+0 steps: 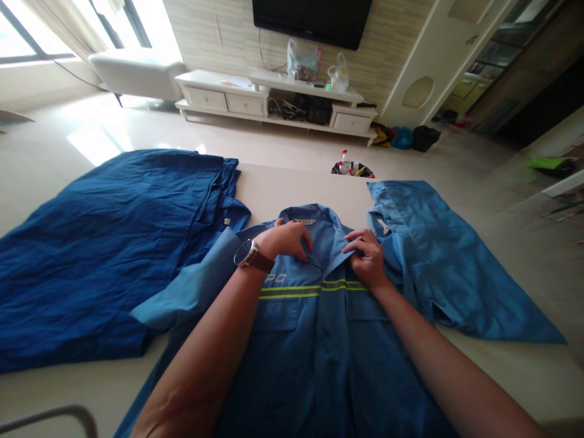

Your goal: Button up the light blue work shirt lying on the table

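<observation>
A light blue work shirt (314, 353) with a yellow-green reflective stripe lies front up on the pale table (283, 188), collar away from me. My left hand (287, 238), with a wristwatch on its wrist, pinches the left side of the collar opening. My right hand (367, 255) pinches the right side of the collar. Both hands have their fingers closed on the shirt's fabric near the top of the front opening.
A dark blue garment pile (109, 243) covers the table's left part. Another light blue shirt (447, 255) lies at the right. Beyond the table are a small bin (352, 169), a white TV cabinet (274, 100) under a wall television, and a white seat (137, 70).
</observation>
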A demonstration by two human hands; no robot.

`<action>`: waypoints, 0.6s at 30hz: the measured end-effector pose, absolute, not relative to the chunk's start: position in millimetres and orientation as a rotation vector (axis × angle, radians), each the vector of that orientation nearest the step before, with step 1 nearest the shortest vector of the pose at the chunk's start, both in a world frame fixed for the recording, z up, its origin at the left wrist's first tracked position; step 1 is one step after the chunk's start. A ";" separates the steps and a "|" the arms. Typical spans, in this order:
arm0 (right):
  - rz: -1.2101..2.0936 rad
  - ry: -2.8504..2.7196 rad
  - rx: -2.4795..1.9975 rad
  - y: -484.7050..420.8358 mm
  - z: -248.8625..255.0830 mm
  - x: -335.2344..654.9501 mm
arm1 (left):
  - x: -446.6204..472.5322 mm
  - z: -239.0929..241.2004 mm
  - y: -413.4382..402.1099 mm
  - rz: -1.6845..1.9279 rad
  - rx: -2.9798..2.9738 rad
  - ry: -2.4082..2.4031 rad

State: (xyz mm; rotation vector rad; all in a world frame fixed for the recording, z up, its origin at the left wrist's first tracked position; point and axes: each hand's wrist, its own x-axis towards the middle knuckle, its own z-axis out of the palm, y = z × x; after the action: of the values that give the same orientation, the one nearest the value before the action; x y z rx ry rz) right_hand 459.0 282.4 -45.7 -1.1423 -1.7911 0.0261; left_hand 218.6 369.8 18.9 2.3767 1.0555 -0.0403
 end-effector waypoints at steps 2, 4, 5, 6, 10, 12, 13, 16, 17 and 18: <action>0.032 -1.789 -1.191 281.0 -44.0 459.1 | 217.8 18.1 369.3 -0.049 2.326 1.055; 0.073 -1.829 -1.251 280.1 -42.6 459.6 | 216.7 14.1 370.3 0.010 2.302 1.078; 0.113 -1.870 -1.264 280.0 -41.9 459.8 | 216.1 10.9 371.3 0.065 2.309 1.091; 0.169 -1.924 -1.258 279.9 -41.1 459.9 | 215.5 6.9 372.4 0.137 2.322 1.115; 0.421 -2.068 -1.189 281.6 -39.0 459.1 | 212.7 -14.0 377.5 0.399 2.335 1.271; 0.461 -2.010 -1.255 284.6 -37.9 459.2 | 210.7 -24.8 380.7 0.437 2.305 1.323; 0.446 -1.969 -1.308 287.3 -37.0 459.9 | 209.7 -29.6 382.5 0.441 2.287 1.331; 0.314 -1.850 -1.489 303.0 -31.3 463.7 | 207.5 -40.2 388.9 0.538 2.249 1.321; 0.262 -1.808 -1.548 311.2 -28.2 464.8 | 207.1 -42.4 391.2 0.599 2.248 1.309; 0.215 -1.775 -1.601 320.8 -24.8 465.4 | 206.8 -44.1 393.5 0.671 2.247 1.305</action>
State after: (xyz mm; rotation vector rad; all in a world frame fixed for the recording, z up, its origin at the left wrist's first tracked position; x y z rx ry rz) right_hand 465.4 320.8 -24.8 -1.6012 -1.7754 0.2147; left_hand 206.8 393.5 -44.1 2.2475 1.3045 0.6708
